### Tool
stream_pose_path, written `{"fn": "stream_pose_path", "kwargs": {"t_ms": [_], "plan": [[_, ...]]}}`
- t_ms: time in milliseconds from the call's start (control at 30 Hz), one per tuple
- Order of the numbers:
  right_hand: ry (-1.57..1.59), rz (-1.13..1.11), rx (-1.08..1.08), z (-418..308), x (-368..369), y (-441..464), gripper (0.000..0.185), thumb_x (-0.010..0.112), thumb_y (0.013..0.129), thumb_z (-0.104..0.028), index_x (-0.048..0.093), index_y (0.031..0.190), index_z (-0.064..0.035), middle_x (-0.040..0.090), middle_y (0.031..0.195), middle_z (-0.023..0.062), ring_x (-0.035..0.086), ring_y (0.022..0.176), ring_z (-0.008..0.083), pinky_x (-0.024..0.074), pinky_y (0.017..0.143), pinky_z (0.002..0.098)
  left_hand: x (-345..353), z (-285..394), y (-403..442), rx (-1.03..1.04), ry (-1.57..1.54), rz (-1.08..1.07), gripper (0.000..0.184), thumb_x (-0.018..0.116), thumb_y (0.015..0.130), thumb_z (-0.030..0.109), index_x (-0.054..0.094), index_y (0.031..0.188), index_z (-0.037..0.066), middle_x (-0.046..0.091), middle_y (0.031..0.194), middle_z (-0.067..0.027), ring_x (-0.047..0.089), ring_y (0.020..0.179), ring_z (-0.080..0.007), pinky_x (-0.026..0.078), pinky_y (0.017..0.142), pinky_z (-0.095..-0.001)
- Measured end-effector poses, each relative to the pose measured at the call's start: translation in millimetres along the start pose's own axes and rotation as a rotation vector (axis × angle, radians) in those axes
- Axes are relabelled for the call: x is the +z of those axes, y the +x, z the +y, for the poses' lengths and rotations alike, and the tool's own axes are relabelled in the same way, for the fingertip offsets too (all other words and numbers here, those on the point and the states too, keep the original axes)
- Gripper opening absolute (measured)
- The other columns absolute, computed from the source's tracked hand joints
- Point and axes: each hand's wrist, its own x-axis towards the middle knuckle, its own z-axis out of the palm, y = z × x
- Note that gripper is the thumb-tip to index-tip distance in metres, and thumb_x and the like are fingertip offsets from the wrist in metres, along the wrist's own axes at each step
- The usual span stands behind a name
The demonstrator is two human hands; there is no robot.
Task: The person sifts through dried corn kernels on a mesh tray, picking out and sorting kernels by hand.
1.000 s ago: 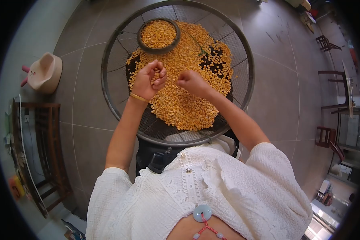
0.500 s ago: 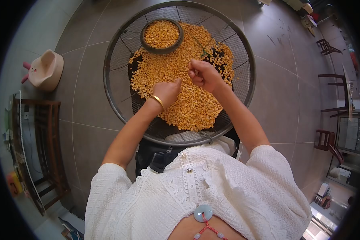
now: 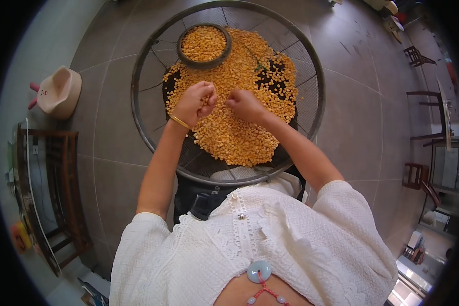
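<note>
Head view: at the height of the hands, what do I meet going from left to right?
Cream child's seat → mesh tray's left rim → left hand → right hand → mesh tray's right rim → dark wooden furniture.

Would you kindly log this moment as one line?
corn kernels: loose in mesh sieve | bowl: kernel-filled, in sieve | left hand: curled, kernels showing | right hand: curled, contents hidden
</note>
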Motion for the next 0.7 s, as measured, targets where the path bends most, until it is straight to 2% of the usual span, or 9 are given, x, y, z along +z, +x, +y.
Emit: {"fn": "stream_pose_path", "kwargs": {"t_ms": [33, 100, 200, 267, 333, 367, 500, 567, 700], "plan": [[-0.001, 0.0, -0.002, -3.3, -12.9, -0.6, 0.021, 0.055, 0.089, -0.023, 0.051, 0.086, -0.0029, 0.061, 0.071, 0.0101, 0.057, 0.057, 0.0225, 0.0453, 0.052, 0.0368, 0.7, 0.7, -0.2, 0.014, -0.145, -0.013, 0.015, 0.041, 0.094, 0.015, 0.047, 0.084, 0.006, 0.049, 0.065, -0.0026, 0.038, 0.043, -0.007, 0.029, 0.036, -0.02], [1.005, -0.216, 0.162, -10.3, -41.1, -2.8, 0.018, 0.053, 0.09, -0.02, 0.05, 0.079, -0.0048, 0.056, 0.065, 0.0088, 0.042, 0.043, 0.0124, 0.0329, 0.038, 0.0286, 2.0, 5.1, -2.0, 0.008, -0.236, -0.033, 0.017, 0.041, 0.095, 0.017, 0.048, 0.083, 0.007, 0.048, 0.063, -0.0018, 0.037, 0.043, -0.0067, 0.028, 0.036, -0.0197], [1.282, -0.101, 0.209, -22.0, -49.0, -8.5, 0.022, 0.051, 0.092, -0.019, 0.05, 0.075, -0.0065, 0.052, 0.059, 0.0052, 0.032, 0.039, 0.0069, 0.0233, 0.035, 0.0229, -12.5, 2.9, 1.1, 0.0, -0.163, -0.131, 0.02, 0.043, 0.095, 0.019, 0.049, 0.081, 0.007, 0.048, 0.062, -0.0027, 0.039, 0.044, -0.0087, 0.032, 0.038, -0.0224], [1.214, -0.13, 0.221, -19.2, -45.0, -6.9, 0.024, 0.051, 0.094, -0.021, 0.051, 0.075, -0.0064, 0.05, 0.055, 0.0024, 0.032, 0.037, 0.0075, 0.0245, 0.035, 0.0235, -19.6, -13.4, 9.5, 0.006, 0.003, -0.209, 0.021, 0.045, 0.095, 0.02, 0.049, 0.079, 0.006, 0.05, 0.061, -0.0044, 0.041, 0.046, -0.0111, 0.036, 0.04, -0.0255], [1.085, -0.216, 0.26, -16.3, -39.0, -6.6, 0.026, 0.05, 0.095, -0.024, 0.052, 0.077, -0.006, 0.048, 0.053, 0.0003, 0.031, 0.037, 0.0072, 0.0243, 0.035, 0.0238, -2.7, -34.3, 11.3, 0.523, 1.238, 0.171, 0.023, 0.051, 0.091, 0.022, 0.051, 0.077, 0.004, 0.057, 0.063, -0.011, 0.054, 0.052, -0.0209, 0.044, 0.049, -0.036], [1.092, -0.199, 0.236, -13.8, -37.5, -6.1, 0.027, 0.048, 0.096, -0.026, 0.055, 0.081, -0.0048, 0.047, 0.052, 0.0001, 0.029, 0.036, 0.0068, 0.0231, 0.034, 0.0242, 4.7, -36.7, 4.5, 0.337, 1.503, 0.194, 0.021, 0.054, 0.089, 0.022, 0.05, 0.085, 0.002, 0.062, 0.069, -0.0149, 0.062, 0.063, -0.0295, 0.047, 0.058, -0.0427], [0.97, -0.104, 0.251, -5.9, -45.3, -5.4, 0.026, 0.053, 0.093, -0.026, 0.057, 0.085, -0.0022, 0.052, 0.058, 0.0011, 0.04, 0.042, 0.0087, 0.0326, 0.038, 0.0265, 15.9, -46.4, 1.9, 0.206, 1.92, 0.073, 0.019, 0.052, 0.083, 0.01, 0.047, 0.098, 0.0, 0.064, 0.067, -0.0129, 0.065, 0.065, -0.0296, 0.051, 0.057, -0.0411], [0.235, -0.006, 0.232, -7.6, -37.6, -5.0, 0.021, 0.056, 0.09, -0.024, 0.058, 0.092, -0.003, 0.057, 0.068, 0.0062, 0.054, 0.057, 0.0155, 0.0443, 0.051, 0.0316, 18.0, -46.9, 1.5, 0.208, 1.932, 0.081, 0.018, 0.051, 0.082, 0.008, 0.048, 0.098, 0.001, 0.064, 0.067, -0.013, 0.065, 0.065, -0.0295, 0.051, 0.056, -0.041], [-0.455, -0.11, 0.14, -7.3, -15.8, -11.6, 0.019, 0.06, 0.082, -0.019, 0.057, 0.091, -0.0022, 0.063, 0.084, 0.0159, 0.061, 0.082, 0.0314, 0.0469, 0.071, 0.0422, 16.8, -46.4, 3.5, 0.172, 1.882, 0.096, 0.017, 0.052, 0.084, 0.011, 0.049, 0.098, 0.001, 0.064, 0.072, -0.017, 0.065, 0.065, -0.03, 0.05, 0.056, -0.0411]]}}
